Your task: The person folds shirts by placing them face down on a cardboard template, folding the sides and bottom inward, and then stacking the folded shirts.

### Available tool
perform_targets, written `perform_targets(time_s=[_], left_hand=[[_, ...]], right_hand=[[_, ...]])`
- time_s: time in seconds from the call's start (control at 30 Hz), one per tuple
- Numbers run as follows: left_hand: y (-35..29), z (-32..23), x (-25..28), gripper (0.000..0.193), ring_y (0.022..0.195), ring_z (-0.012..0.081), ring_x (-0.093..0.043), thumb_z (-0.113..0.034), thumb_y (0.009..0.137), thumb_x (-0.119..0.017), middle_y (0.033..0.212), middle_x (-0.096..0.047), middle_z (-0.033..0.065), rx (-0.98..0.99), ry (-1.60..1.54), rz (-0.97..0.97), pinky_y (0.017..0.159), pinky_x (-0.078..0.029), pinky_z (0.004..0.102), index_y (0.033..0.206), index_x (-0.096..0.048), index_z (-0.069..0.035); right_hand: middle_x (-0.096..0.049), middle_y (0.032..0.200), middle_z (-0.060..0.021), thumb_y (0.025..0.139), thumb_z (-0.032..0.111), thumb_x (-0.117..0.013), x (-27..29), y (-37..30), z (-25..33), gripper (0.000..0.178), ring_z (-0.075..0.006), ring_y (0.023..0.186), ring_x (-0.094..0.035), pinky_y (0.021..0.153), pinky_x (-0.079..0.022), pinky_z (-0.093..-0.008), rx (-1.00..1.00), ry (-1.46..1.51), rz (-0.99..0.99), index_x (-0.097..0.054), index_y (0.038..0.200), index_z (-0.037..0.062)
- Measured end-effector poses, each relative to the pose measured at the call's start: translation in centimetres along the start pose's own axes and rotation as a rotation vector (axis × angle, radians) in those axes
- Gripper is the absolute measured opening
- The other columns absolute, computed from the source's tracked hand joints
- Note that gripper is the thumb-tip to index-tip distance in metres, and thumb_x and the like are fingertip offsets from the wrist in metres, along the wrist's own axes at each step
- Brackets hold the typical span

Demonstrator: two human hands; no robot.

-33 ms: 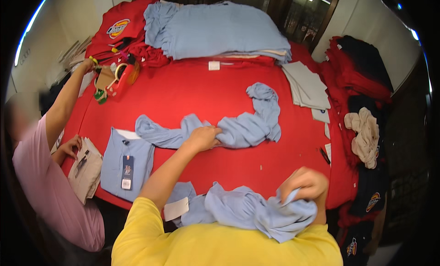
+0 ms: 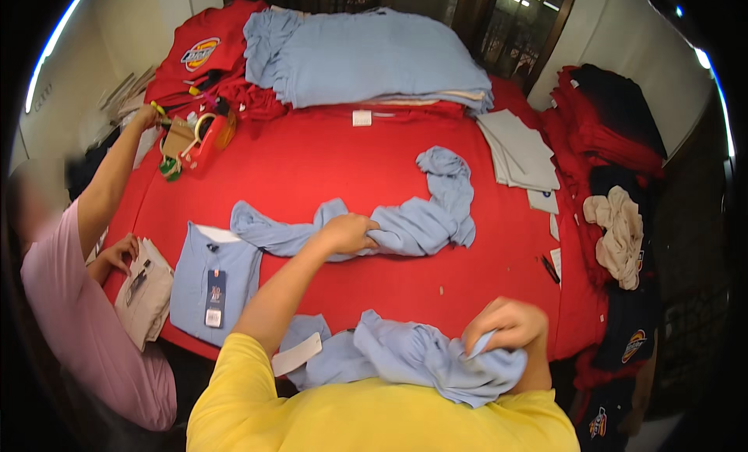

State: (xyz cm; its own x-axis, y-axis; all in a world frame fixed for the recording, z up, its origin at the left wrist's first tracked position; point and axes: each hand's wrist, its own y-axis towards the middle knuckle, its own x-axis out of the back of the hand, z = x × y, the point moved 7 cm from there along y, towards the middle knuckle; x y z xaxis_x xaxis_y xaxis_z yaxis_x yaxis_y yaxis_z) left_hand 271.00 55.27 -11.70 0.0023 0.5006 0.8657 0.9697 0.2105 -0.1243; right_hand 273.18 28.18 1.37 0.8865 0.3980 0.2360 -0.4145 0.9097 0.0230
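Note:
Across the red-covered table (image 2: 312, 152) lies a crumpled light blue garment (image 2: 413, 224), bent upward at its right end. My left hand (image 2: 348, 234) is closed on its middle. Close to my body, my right hand (image 2: 510, 325) pinches the right end of bunched light blue cloth (image 2: 405, 347). Whether both blue pieces join is hidden. A blank-looking white tag (image 2: 298, 354) lies at this cloth's left end. To the left of my left forearm rests a folded light blue shirt (image 2: 234, 265) with a dark hang tag (image 2: 216, 296).
At the left, a co-worker in pink touches a folded beige garment (image 2: 148, 292) and reaches toward a red tape dispenser (image 2: 204, 140). Piled blue garments (image 2: 374, 58) fill the back. White sheets (image 2: 518, 150), a pen (image 2: 551, 269), beige cloth (image 2: 618, 234) and folded red garments (image 2: 604, 136) are at right.
My right hand has shifted slightly left and down with the pinched cloth. The white tag has tilted a little. My left hand keeps its hold on the garment.

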Motion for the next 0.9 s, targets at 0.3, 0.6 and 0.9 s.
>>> perform_targets(time_s=[0.3,0.6,0.9], left_hand=[[5.8,0.7,35.1,0.115,0.135,0.0472,-0.030,-0.054,0.068,-0.077,0.149,-0.011,0.0366,-0.048,-0.254,-1.274,0.105,-0.038,0.0412,0.148,-0.015,-0.001],[-7.2,-10.8,0.6,0.045,0.090,0.0219,-0.064,-0.045,0.083,-0.068,0.100,-0.066,0.0094,-0.258,-0.311,0.498,0.079,-0.051,0.0355,0.104,-0.064,-0.006],[-19.0,-2.7,0.5,0.030,0.095,0.0186,-0.061,-0.011,0.078,-0.067,0.099,-0.066,0.0076,-0.206,-0.822,0.046,0.089,-0.047,0.0318,0.106,-0.062,-0.004]], right_hand=[[-0.064,0.093,-0.0020,0.093,0.012,-0.057,-1.7,0.2,-10.2,0.016,-0.0092,0.088,-0.056,0.081,-0.044,-0.0244,-0.314,0.389,-0.378,-0.064,0.100,-0.0015],[-0.061,0.082,-0.0034,0.096,0.022,-0.053,5.5,-2.3,-5.5,0.022,-0.0088,0.073,-0.057,0.068,-0.046,-0.0237,0.117,0.491,-1.098,-0.058,0.089,0.0021],[-0.062,0.079,-0.0072,0.097,0.032,-0.049,7.9,-5.0,2.7,0.032,-0.0135,0.070,-0.059,0.065,-0.049,-0.0264,0.410,0.314,-1.194,-0.057,0.093,0.0019]])
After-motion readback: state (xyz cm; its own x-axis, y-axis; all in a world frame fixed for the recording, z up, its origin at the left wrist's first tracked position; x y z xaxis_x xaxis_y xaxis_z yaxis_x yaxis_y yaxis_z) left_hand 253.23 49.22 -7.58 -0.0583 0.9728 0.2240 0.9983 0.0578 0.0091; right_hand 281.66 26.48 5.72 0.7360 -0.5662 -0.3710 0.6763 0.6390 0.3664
